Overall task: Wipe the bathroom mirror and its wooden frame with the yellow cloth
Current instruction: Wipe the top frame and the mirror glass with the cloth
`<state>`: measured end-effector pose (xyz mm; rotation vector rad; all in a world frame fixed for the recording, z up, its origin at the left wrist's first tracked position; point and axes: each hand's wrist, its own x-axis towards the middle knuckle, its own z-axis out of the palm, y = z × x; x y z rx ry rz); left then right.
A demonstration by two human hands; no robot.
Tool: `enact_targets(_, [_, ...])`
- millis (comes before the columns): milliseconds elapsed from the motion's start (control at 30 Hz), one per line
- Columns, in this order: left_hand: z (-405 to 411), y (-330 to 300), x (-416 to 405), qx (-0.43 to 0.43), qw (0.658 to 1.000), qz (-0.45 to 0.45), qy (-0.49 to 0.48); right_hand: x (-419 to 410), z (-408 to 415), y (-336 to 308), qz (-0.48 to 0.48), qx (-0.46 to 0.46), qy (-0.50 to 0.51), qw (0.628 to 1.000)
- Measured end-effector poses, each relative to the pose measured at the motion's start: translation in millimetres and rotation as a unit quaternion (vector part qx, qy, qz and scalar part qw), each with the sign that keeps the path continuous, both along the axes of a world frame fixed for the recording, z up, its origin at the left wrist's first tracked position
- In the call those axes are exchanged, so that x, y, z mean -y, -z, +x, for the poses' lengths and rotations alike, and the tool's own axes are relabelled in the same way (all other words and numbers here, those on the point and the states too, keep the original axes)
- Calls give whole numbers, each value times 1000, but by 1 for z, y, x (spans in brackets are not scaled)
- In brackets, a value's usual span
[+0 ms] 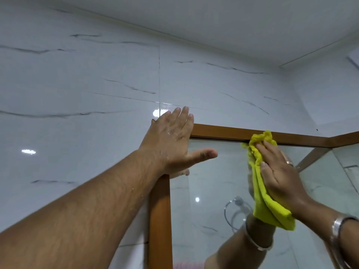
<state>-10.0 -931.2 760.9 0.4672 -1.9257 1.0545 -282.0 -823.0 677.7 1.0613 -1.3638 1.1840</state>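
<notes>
The mirror hangs on a white marble-tiled wall, edged by a brown wooden frame whose top rail runs to the right. My left hand lies flat and open over the frame's top left corner, fingers spread, thumb over the glass, with water drops on its back. My right hand presses the yellow cloth against the glass just under the top rail; the cloth's upper end touches the rail. The cloth hangs down past my wrist. My right arm's reflection shows in the glass below.
Glossy white tiles with grey veins cover the wall left of and above the mirror. The ceiling is close overhead. A chrome towel ring shows as a reflection in the glass. A metal bangle is on my right wrist.
</notes>
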Motion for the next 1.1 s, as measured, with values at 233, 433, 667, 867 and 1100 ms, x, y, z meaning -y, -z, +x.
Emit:
enact_targets(233, [0, -2, 0, -13, 1000, 0, 7, 23, 79, -18, 87, -199, -40, 975])
enact_targets(433, [-2, -1, 0, -39, 998, -51, 14, 7, 33, -34, 136, -323, -11, 937])
enact_targets(667, [-3, 0, 1, -29, 998, -50, 21, -41, -114, -7, 19, -13, 24, 999])
enact_targets(867, [-4, 1, 2, -8, 999, -36, 0, -17, -98, -21, -58, 182, 19, 981])
enact_targets(1100, [-4, 0, 2, -1, 998, -65, -5, -10, -41, -5, 81, -149, -2, 986])
